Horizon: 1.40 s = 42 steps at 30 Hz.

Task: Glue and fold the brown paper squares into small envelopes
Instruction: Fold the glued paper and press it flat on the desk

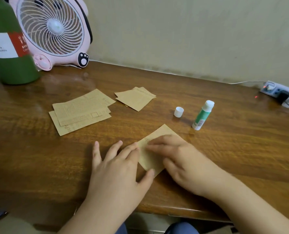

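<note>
A folded brown paper piece [151, 158] lies on the wooden table near the front edge. My right hand [179, 159] presses flat on it with straight fingers pointing left. My left hand [118, 164] lies beside it, fingers spread on the table, with the thumb touching the paper's lower corner. A pile of unfolded brown paper squares [80, 111] sits to the left of centre. A small stack of folded envelopes [135, 98] lies behind. An uncapped green and white glue stick [203, 115] stands at the right, its white cap [178, 112] just to its left.
A pink desk fan [53, 31] and a large green bottle [8, 46] stand at the back left. A white power strip [281, 94] with plugs and cables lies at the far right by the wall. The table's front edge [182, 211] runs just under my wrists.
</note>
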Each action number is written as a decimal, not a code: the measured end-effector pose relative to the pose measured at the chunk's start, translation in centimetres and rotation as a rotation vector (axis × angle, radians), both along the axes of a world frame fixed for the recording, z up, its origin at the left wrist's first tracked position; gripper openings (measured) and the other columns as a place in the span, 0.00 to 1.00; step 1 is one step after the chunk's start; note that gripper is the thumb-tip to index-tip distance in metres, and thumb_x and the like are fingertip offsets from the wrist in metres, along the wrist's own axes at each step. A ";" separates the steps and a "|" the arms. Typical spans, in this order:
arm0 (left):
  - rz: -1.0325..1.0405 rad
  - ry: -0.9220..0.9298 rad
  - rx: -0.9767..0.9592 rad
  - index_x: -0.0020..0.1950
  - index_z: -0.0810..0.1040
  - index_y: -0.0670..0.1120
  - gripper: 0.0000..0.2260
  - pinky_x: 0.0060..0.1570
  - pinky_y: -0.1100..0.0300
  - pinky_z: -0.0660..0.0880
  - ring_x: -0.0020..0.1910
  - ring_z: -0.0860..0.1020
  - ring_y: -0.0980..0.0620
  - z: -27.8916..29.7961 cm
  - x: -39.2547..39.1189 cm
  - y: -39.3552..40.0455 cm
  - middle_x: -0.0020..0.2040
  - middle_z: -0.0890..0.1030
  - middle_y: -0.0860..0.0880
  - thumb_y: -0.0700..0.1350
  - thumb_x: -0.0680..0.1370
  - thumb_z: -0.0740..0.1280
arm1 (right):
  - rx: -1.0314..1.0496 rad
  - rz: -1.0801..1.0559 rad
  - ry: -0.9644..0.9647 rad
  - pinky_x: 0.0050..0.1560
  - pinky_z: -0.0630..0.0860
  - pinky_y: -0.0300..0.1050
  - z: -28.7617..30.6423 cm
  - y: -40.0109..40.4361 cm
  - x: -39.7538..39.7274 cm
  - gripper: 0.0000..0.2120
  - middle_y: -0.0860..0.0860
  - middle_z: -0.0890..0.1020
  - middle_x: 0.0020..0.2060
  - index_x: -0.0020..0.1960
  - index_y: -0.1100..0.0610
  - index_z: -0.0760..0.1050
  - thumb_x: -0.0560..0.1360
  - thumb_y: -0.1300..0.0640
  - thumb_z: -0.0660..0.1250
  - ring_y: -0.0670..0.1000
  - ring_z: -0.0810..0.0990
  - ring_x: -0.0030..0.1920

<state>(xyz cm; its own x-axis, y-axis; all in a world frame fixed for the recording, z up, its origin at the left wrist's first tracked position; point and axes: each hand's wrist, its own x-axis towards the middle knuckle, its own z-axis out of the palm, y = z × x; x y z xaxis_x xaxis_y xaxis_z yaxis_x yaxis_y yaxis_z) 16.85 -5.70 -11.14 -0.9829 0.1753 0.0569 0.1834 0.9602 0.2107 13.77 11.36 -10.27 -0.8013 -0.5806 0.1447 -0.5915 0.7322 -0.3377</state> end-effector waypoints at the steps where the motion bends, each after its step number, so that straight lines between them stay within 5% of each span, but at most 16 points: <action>1: 0.015 -0.006 0.023 0.74 0.60 0.59 0.30 0.72 0.40 0.36 0.75 0.49 0.58 -0.4 0.1 -0.2 0.74 0.56 0.66 0.68 0.75 0.49 | -0.010 0.062 -0.036 0.66 0.60 0.30 -0.5 -0.2 0.6 0.24 0.46 0.73 0.63 0.67 0.54 0.72 0.73 0.57 0.52 0.42 0.68 0.63; 5: 0.029 -0.020 0.113 0.62 0.77 0.55 0.33 0.70 0.39 0.46 0.70 0.66 0.54 -1.1 0.1 -0.8 0.66 0.73 0.63 0.70 0.68 0.49 | -0.026 -0.094 -0.011 0.68 0.58 0.31 -1.0 2.3 -0.5 0.23 0.42 0.71 0.65 0.68 0.50 0.71 0.76 0.60 0.54 0.38 0.65 0.65; 9: 0.006 0.022 0.077 0.72 0.65 0.59 0.30 0.72 0.43 0.38 0.74 0.52 0.59 -0.8 -0.1 -0.4 0.73 0.60 0.67 0.70 0.73 0.52 | 0.057 -0.200 0.068 0.62 0.53 0.20 0.1 3.2 -0.7 0.21 0.42 0.70 0.66 0.69 0.51 0.70 0.78 0.61 0.55 0.40 0.64 0.66; 14: -0.011 0.044 0.112 0.53 0.82 0.53 0.27 0.63 0.34 0.63 0.61 0.76 0.51 -1.7 -0.2 -0.9 0.58 0.80 0.60 0.68 0.69 0.56 | 0.010 0.044 -0.024 0.65 0.60 0.28 -0.9 1.2 1.9 0.24 0.46 0.74 0.62 0.66 0.54 0.73 0.73 0.58 0.52 0.41 0.69 0.63; 19: 0.017 0.099 0.126 0.53 0.83 0.52 0.28 0.63 0.34 0.62 0.60 0.76 0.51 -2.1 -0.3 -0.7 0.57 0.80 0.60 0.68 0.68 0.55 | 0.013 -0.250 0.053 0.62 0.51 0.19 -0.3 4.8 -0.3 0.21 0.42 0.71 0.65 0.68 0.51 0.71 0.77 0.63 0.56 0.40 0.64 0.66; 25: 0.014 0.088 0.101 0.54 0.82 0.53 0.27 0.63 0.35 0.62 0.61 0.76 0.51 -2.0 -0.2 -0.8 0.58 0.80 0.60 0.68 0.69 0.56 | -0.012 0.062 -0.007 0.66 0.62 0.32 -0.5 1.7 3.0 0.22 0.45 0.75 0.61 0.65 0.54 0.75 0.74 0.58 0.54 0.41 0.69 0.63; 31: 0.019 0.037 0.098 0.71 0.67 0.59 0.30 0.72 0.43 0.39 0.74 0.54 0.58 -1.0 0.1 -0.4 0.72 0.62 0.66 0.70 0.73 0.51 | -0.030 -0.237 0.044 0.67 0.64 0.40 -0.9 5.7 1.5 0.23 0.38 0.72 0.62 0.66 0.47 0.72 0.74 0.57 0.52 0.37 0.65 0.63; 34: 0.020 0.061 0.094 0.70 0.67 0.58 0.28 0.72 0.41 0.41 0.74 0.55 0.58 -0.9 0.1 -0.4 0.72 0.63 0.66 0.68 0.74 0.53 | -0.006 -0.136 0.079 0.65 0.64 0.39 -0.5 4.1 2.5 0.22 0.42 0.74 0.60 0.65 0.51 0.74 0.74 0.57 0.53 0.41 0.68 0.61; 38: -0.009 0.066 0.082 0.55 0.81 0.53 0.26 0.64 0.35 0.61 0.62 0.75 0.50 -1.7 -0.1 -0.9 0.59 0.79 0.59 0.67 0.70 0.55 | -0.017 -0.006 0.045 0.67 0.63 0.40 -1.4 2.9 3.5 0.22 0.44 0.75 0.59 0.65 0.52 0.75 0.74 0.57 0.53 0.45 0.70 0.61; 42: -0.023 0.061 0.105 0.65 0.75 0.55 0.26 0.70 0.38 0.51 0.70 0.66 0.53 -1.2 0.1 -0.6 0.67 0.72 0.61 0.67 0.74 0.54 | 0.062 -0.292 0.094 0.70 0.61 0.44 -1.2 5.8 1.3 0.21 0.43 0.73 0.62 0.67 0.50 0.72 0.77 0.55 0.52 0.43 0.67 0.62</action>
<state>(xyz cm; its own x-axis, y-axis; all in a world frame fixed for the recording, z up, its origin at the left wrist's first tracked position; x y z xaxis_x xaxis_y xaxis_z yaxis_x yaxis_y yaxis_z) 16.96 -6.27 -12.34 -0.9728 0.1873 0.1359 0.2204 0.9290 0.2972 15.12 17.12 -11.42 -0.9204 -0.3376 0.1973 -0.3794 0.8932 -0.2414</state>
